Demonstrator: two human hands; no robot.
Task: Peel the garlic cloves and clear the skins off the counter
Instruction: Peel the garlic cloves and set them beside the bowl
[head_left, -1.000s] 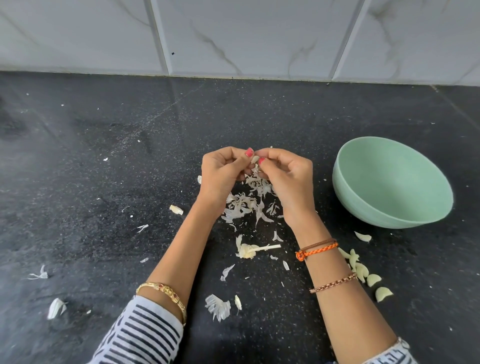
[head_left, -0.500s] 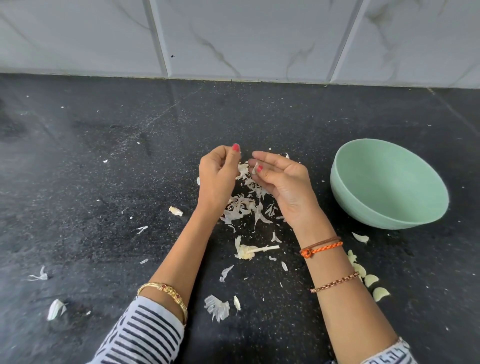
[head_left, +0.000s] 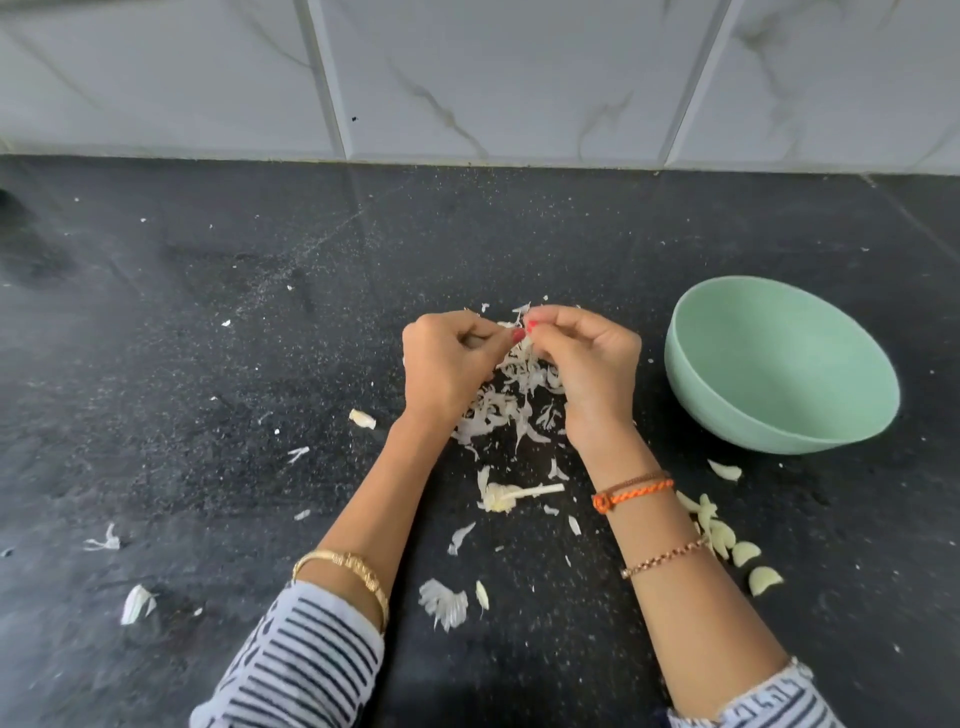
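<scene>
Left hand (head_left: 452, 364) and right hand (head_left: 592, 364) meet fingertip to fingertip, both curled and pinching one small garlic clove (head_left: 524, 340), largely hidden between them. Peeling appears to be in progress; the next move likely calls for stripping the thin skin free without dropping the clove. Directly beneath lies a heap of papery, shredded white skins (head_left: 506, 402) on the speckled black counter (head_left: 208, 364). A bare stem (head_left: 511, 496) lies nearer. Smooth, crescent-shaped peeled cloves (head_left: 727, 540) sit near right, beside a matte green bowl (head_left: 727, 410), seemingly empty.
</scene>
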